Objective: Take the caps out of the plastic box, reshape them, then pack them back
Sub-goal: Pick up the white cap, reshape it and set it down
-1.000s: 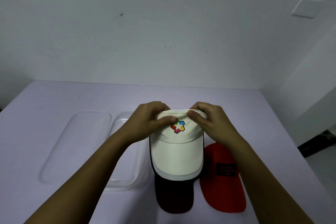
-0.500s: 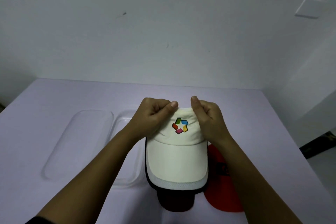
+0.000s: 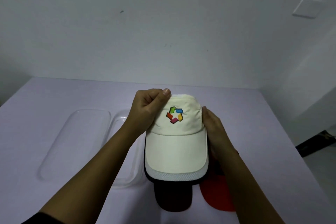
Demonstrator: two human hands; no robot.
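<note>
A cream cap (image 3: 176, 149) with a colourful logo on its front is held up over the table, brim toward me. My left hand (image 3: 147, 109) grips the top left of its crown, thumb on the upper edge. My right hand (image 3: 212, 123) holds the crown's right side, its fingers behind the fabric. Below the cream cap lies a dark maroon cap (image 3: 172, 200), and a red cap (image 3: 216, 196) lies to its right, partly hidden by my right forearm. The clear plastic box (image 3: 127, 172) sits left of the caps, partly covered by my left arm.
The box's clear lid (image 3: 76, 143) lies flat to the left of the box on the pale purple table (image 3: 45, 196). A white wall rises behind the table's far edge. The table's right edge drops to the floor at far right.
The cream cap has been lifted and pulled toward me, its crown now fuller. My right hand slid from the top of the crown down to its right side. My left hand stays at the top left.
</note>
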